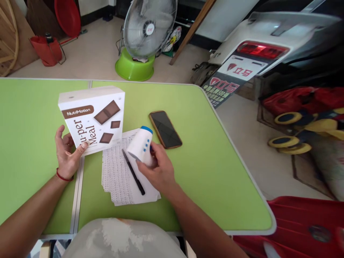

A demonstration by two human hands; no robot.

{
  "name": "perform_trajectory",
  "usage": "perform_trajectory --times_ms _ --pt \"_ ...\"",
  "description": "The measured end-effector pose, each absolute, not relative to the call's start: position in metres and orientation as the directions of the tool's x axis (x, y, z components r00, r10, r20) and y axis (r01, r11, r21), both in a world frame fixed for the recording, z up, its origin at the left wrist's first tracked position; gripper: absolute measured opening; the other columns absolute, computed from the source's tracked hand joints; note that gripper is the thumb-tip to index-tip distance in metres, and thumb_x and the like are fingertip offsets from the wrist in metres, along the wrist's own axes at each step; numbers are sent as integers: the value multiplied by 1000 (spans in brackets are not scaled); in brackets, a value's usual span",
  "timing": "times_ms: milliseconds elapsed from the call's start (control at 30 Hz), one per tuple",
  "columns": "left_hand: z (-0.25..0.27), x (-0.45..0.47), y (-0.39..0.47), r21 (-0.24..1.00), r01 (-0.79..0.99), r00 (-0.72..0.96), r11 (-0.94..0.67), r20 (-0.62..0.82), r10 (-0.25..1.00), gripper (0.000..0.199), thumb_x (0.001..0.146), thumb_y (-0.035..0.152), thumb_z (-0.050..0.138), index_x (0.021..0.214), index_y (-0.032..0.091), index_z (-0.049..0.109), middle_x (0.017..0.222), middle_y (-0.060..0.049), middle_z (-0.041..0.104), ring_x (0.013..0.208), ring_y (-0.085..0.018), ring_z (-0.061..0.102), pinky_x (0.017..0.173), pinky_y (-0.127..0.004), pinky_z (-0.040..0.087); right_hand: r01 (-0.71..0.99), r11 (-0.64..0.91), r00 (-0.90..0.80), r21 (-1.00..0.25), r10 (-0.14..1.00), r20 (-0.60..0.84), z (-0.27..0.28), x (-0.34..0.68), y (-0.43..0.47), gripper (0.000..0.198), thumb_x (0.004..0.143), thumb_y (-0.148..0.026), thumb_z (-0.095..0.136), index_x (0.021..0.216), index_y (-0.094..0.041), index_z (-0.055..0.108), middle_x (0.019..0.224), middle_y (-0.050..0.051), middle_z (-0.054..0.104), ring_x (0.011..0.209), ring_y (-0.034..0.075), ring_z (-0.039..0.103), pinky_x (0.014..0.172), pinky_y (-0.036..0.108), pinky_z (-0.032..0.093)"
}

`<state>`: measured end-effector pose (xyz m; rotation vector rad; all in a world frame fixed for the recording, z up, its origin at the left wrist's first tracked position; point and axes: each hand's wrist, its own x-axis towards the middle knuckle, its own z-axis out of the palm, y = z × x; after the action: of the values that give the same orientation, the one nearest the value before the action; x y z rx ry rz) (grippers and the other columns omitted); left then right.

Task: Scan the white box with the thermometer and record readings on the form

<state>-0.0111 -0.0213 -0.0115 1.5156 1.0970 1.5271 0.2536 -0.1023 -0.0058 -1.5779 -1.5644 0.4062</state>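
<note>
White box [92, 118] — "NutriMotion", "Super Meal" partly covered

Left hand [66, 152] steadies box [92, 118] — right hand [158, 168] grips white device [141, 145].
</note>
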Motion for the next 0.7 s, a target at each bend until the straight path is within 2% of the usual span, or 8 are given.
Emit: perform_trajectory --times_ms 33,100,200,400,567,700 --pt "-11 -11 -24 922 68 -46 -381 384 922 79 75 39 81 139 25 35 106 -6 63 97 -21 65 85 -38 55 516 166 133 -840 954 270 -2 249 -108 41 76 -29 61 116 -21 54 92 7 63 76 20 60 65 33 53" --pt "-11 -8 -30 931 50 0 -361 361 932 77 77 39 79 139 24 35 105 -7 63 95 -20 65 83 -37 56 256 155 7 -954 987 162 2 239 -119 24 76 -32 61 97 -21 57 75 3 60 64 17 56 56 29 49" --pt "-9 -4 -37 954 45 57 -295 293 954 75 79 40 76 138 22 34 108 -9 63 95 -21 65 79 -35 56 19 77 -161 -997 984 73 2 225 -129 15 75 -34 61 79 -21 55 65 0 53 57 14 48 53 27 44" --pt "-8 -2 -39 973 70 87 -218 212 973 67 82 43 73 134 20 38 102 -8 65 90 -20 65 76 -33 54 -69 22 -207 -997 978 36 -1 213 -123 12 76 -30 61 76 -21 53 68 -2 50 59 12 41 57 25 41" --pt "-6 -2 -38 974 61 104 -219 212 972 66 82 43 73 132 20 38 103 -8 64 91 -21 65 76 -34 55 -81 38 -189 -996 980 53 -2 210 -119 16 76 -33 65 81 -21 55 72 -1 52 63 12 43 61 26 43" --pt "-5 -1 -39 971 76 116 -225 216 970 67 82 44 72 133 20 37 104 -9 64 92 -21 65 77 -35 55 -125 -25 -190 -992 982 -1 -1 209 -120 22 77 -39 66 81 -20 57 72 -1 54 62 12 45 60 26 43"
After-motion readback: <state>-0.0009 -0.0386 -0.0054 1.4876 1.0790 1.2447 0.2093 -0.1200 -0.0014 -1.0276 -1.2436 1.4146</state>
